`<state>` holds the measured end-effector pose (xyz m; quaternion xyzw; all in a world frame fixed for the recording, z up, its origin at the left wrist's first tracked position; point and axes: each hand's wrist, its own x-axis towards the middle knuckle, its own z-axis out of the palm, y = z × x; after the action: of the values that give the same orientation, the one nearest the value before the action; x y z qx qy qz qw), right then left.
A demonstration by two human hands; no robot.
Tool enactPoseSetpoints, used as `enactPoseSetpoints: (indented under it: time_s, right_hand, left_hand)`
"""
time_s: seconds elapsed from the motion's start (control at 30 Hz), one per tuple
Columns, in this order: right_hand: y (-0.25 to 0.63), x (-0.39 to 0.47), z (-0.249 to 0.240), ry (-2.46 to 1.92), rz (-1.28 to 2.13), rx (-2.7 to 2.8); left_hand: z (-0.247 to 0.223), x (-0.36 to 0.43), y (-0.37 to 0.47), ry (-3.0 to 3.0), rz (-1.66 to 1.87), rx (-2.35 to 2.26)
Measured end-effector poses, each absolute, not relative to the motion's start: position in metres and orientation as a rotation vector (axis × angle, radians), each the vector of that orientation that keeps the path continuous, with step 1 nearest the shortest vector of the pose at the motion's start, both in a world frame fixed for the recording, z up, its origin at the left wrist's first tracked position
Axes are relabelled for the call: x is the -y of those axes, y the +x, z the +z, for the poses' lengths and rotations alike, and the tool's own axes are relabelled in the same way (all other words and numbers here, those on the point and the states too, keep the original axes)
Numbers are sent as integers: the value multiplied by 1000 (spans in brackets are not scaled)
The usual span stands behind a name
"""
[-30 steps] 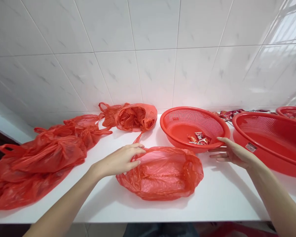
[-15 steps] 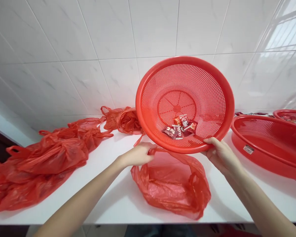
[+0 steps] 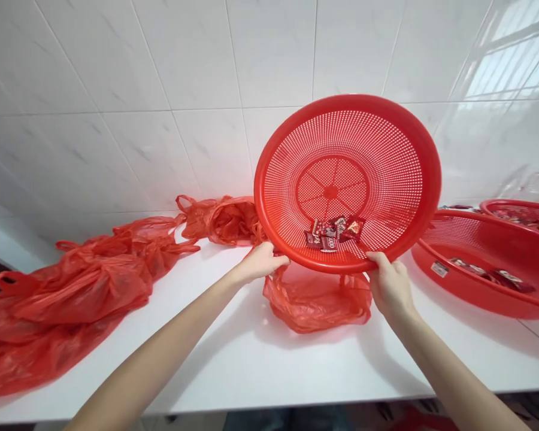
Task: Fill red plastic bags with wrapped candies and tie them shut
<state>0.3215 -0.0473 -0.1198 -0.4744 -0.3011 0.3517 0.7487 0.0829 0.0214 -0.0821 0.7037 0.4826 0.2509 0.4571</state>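
A round red perforated plastic basket (image 3: 269,203) is tilted up so its inside faces me. Several small wrapped snack packets (image 3: 336,233) lie together at the lower part of its inner wall. My right hand (image 3: 391,284) grips the lower right rim, thumb over the edge. At the lower left rim is my left hand (image 3: 263,263), closed on a red plastic bag (image 3: 317,305) and touching the rim. The bag hangs below the basket, between my hands; its mouth is largely hidden by the basket.
Piled red plastic bags (image 3: 85,281) cover the table's left side, with more bags (image 3: 229,218) by the tiled wall. At right stands a larger red basket (image 3: 480,299) holding a few packets, with another filled red basket (image 3: 521,212) behind. The white table's (image 3: 233,383) front edge runs below.
The bag has been drawn up and back under the basket. My left hand has come to the basket's rim. Packets now show in the right-hand basket, where none showed before.
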Motion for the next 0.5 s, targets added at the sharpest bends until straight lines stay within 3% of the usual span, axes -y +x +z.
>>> enactPoseSetpoints:
  time_s: [0.5]
  right_hand:
    - [312,41,-143,-944,865,633]
  left_hand:
    - [-101,-37,69,1827,735,-1071]
